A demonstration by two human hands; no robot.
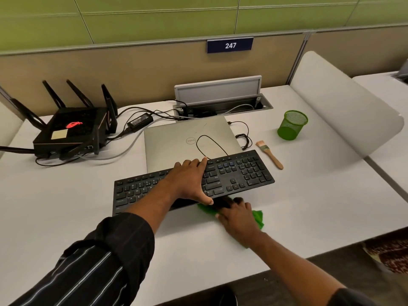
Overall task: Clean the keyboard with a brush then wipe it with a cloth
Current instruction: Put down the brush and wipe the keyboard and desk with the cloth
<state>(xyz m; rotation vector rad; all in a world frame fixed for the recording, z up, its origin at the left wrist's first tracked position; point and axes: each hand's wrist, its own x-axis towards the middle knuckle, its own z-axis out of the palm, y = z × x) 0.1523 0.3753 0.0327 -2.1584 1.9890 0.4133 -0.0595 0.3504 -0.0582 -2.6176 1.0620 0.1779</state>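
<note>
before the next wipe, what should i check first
1. Left hand steadying the keyboard: ok, it spans the keys with the thumb at the near edge.
2. Cloth under the right hand: ok, at the keyboard's near edge.
3. Brush out of the way: ok, it lies on the desk right of the keyboard.
4. Keyboard flat on the desk: not ok, its far edge overlaps the closed laptop.
5. Right hand's grip on the cloth: cannot tell, the fingertips are blurred.

Black keyboard (242,173), green cloth (258,217) at near edge, brush (269,153) right
</note>
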